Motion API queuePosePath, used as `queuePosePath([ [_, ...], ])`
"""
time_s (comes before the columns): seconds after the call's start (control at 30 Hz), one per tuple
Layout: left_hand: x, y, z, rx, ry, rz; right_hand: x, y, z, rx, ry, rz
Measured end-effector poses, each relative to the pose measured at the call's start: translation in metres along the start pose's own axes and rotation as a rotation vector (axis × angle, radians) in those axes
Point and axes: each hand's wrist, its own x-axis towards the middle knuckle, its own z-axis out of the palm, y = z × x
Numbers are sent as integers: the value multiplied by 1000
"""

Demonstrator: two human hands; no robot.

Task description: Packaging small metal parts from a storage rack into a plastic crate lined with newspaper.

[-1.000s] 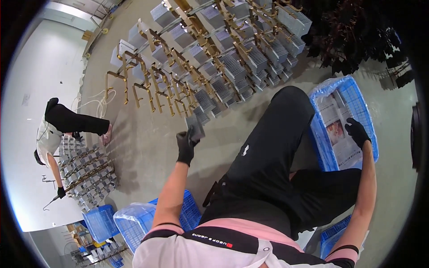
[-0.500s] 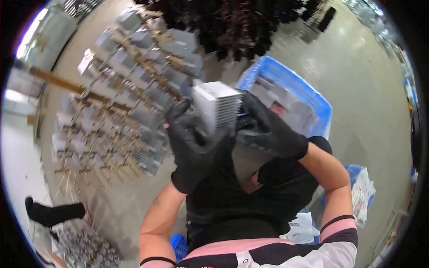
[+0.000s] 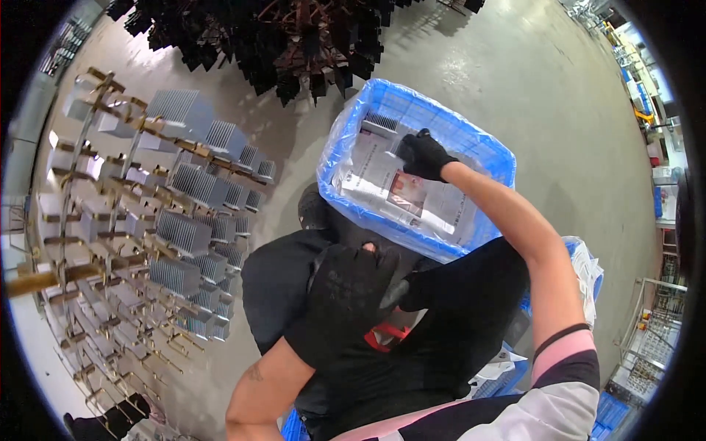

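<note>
My right hand (image 3: pixel 425 156), in a black glove, reaches into a blue plastic crate (image 3: pixel 460 114) lined with clear film. Its fingers are curled round a grey heat sink (image 3: pixel 398 141), mostly hidden behind the hand. Another finned heat sink (image 3: pixel 379 122) lies beside it at the crate's far left corner. Printed newspaper (image 3: pixel 368 173) covers the bottom of the crate. My left hand (image 3: pixel 349 287), also gloved in black, is over my lap with its back up. Its thumb stands apart from the fingers, and I see nothing held in it.
To the left stands a brass-coloured rack (image 3: pixel 70 198) hung with many silver heat sinks (image 3: pixel 184 231). A dense cluster of black parts (image 3: pixel 294 44) hangs at the far side. A bag of white paper (image 3: pixel 585 272) sits beside my right arm.
The heat sink was between both hands over my lap. My right hand has moved away into the crate; my left has let go and dropped lower. The view has swung right.
</note>
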Motion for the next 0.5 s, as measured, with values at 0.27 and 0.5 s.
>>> queuePosePath([
  [0.27, 21, -5, -10, -50, -92, -69, 84, -19, 50, 38, 179, 87],
  [0.5, 18, -9, -4, -47, -229, -83, 91, -32, 72, -201, 358, 50],
])
